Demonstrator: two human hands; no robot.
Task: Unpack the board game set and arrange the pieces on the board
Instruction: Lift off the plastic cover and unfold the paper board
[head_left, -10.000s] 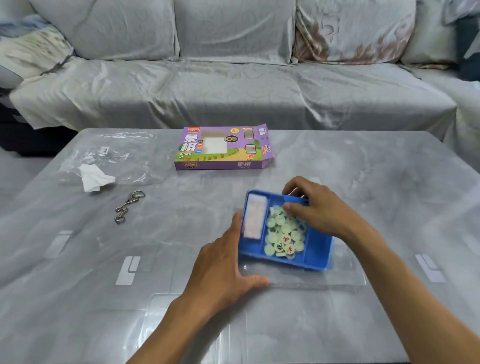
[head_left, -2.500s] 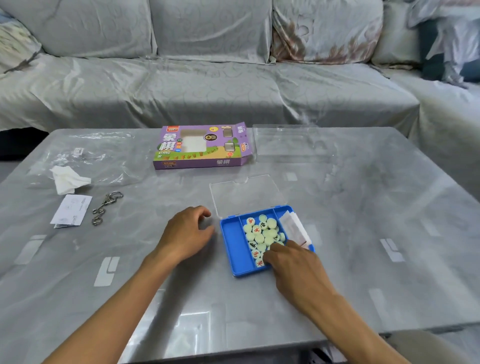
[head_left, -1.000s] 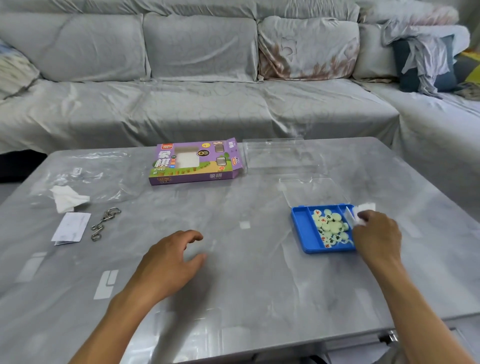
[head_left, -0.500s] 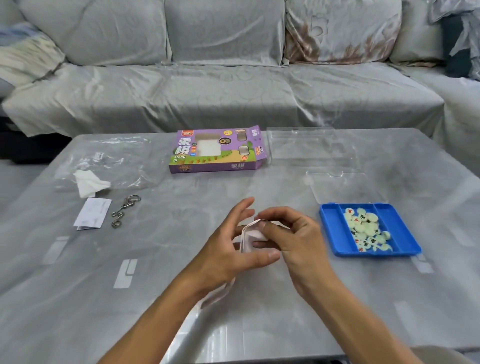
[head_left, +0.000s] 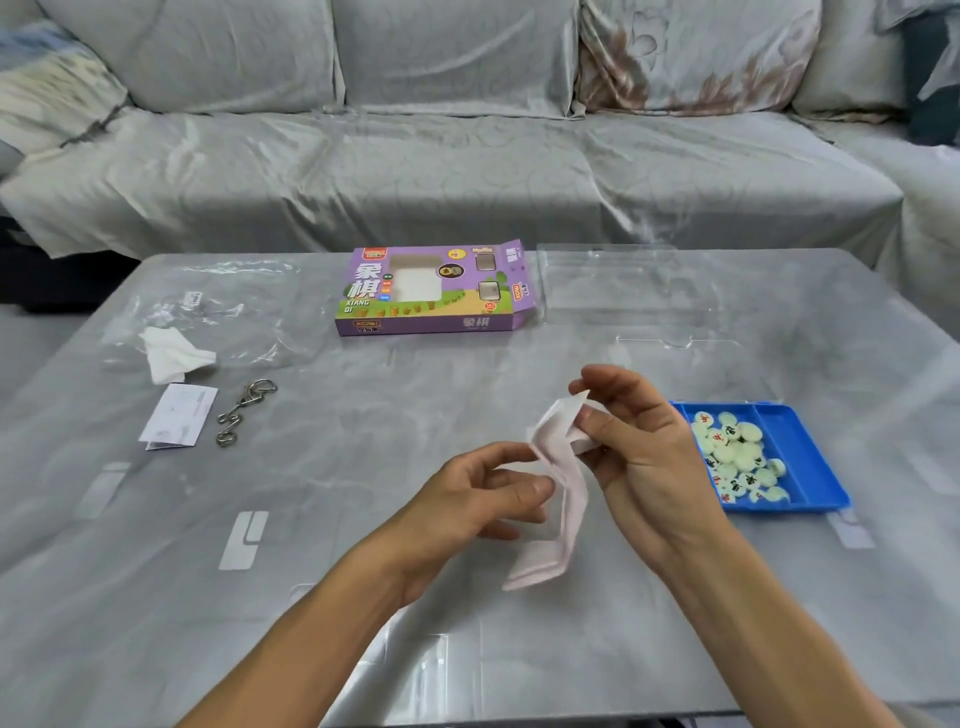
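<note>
A folded white paper board (head_left: 563, 488) hangs partly unfolded above the table's middle. My left hand (head_left: 483, 499) pinches its left edge between thumb and fingers. My right hand (head_left: 631, 452) pinches its upper end, and the lower folds dangle toward the table. To the right lies a blue tray (head_left: 810, 467) holding several pale round pieces (head_left: 737, 457) with red and black characters. The tray's narrow right compartment is empty.
The purple game box (head_left: 431, 291) lies at the back centre, clear plastic lids (head_left: 623, 291) beside it. At the left are a plastic bag (head_left: 208, 312), a tissue (head_left: 171, 356), a folded slip (head_left: 179, 415) and a metal wire puzzle (head_left: 244, 410). A grey sofa (head_left: 467, 156) stands behind the table.
Both hands have drawn apart and the folded paper has opened out, its lower folds now hanging down. The tray of pieces stays at the right.
</note>
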